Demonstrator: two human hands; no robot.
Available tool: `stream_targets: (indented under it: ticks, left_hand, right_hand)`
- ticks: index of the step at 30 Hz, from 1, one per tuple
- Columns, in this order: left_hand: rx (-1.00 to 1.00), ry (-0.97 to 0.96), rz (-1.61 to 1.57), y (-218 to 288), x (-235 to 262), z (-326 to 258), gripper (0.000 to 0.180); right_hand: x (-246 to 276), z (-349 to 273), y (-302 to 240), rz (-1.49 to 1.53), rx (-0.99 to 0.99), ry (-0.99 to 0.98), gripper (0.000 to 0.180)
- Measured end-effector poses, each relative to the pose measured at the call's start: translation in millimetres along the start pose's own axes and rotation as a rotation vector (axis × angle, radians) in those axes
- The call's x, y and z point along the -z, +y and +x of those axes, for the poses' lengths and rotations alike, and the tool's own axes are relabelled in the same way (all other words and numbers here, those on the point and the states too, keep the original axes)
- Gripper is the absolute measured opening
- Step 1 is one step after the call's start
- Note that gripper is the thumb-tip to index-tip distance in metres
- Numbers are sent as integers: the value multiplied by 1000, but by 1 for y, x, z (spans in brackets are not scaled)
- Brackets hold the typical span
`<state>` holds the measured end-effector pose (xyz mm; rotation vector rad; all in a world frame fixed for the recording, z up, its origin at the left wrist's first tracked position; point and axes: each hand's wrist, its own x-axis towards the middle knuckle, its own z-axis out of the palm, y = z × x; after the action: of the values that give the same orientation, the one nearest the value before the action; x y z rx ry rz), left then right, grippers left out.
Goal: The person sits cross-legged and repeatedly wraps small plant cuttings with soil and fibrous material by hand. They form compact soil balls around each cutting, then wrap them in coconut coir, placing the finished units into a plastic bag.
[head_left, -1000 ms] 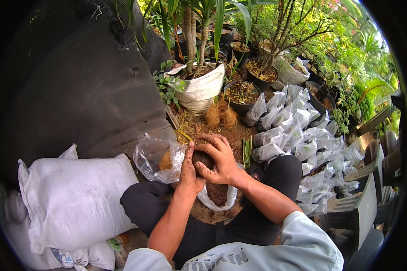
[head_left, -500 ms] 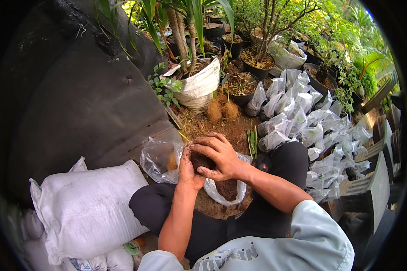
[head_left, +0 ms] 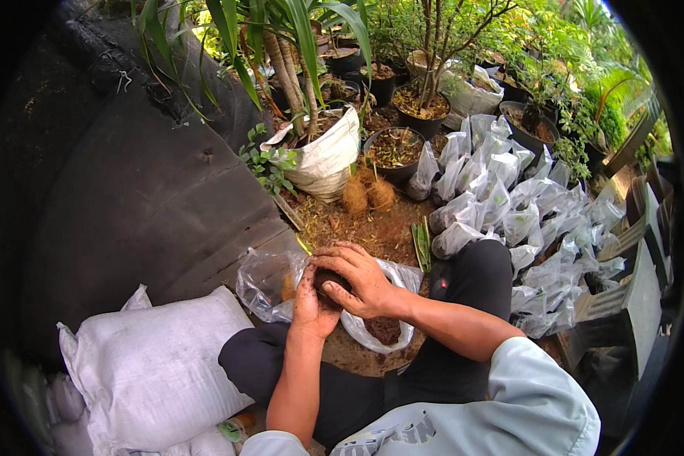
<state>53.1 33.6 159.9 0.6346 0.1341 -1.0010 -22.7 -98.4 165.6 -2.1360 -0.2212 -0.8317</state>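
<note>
Between my two cupped hands is a dark brown ball of soil, a clod, partly covered by my fingers. My left hand supports it from the left and below, fingers upward. My right hand curves over its top and right side, thumb across the front. Both hands are smeared with soil. Just below and right of them, a clear plastic bag lies open with loose brown soil in it. Left of my hands lies another clear plastic bag, a tan fibrous lump showing through it.
Full white sacks lie at my left. Many clear plastic bags stand in rows at the right. Ahead are brown fibrous balls, a white sack planter and black plant pots. A dark sheet spreads at the left.
My right hand has shifted slightly and its fingers sit closer around the soil ball, which my left hand still supports. The whole view has tilted a little.
</note>
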Motion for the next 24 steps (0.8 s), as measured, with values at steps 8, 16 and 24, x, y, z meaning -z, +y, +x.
stream_targets:
  ticks: [8,16,24]
  left_hand:
    - [-35,100,71,-22,7,7,38]
    - [-26,82,-92,-4,-15,1,41]
    - [-5,85,-137,-16,8,8,41]
  right_hand:
    - [-13,-12,-3,23,-6,-25,36]
    - [-12,4,-8,60,-191,57,34]
    - [-24,-7,-1,9,12,116,24]
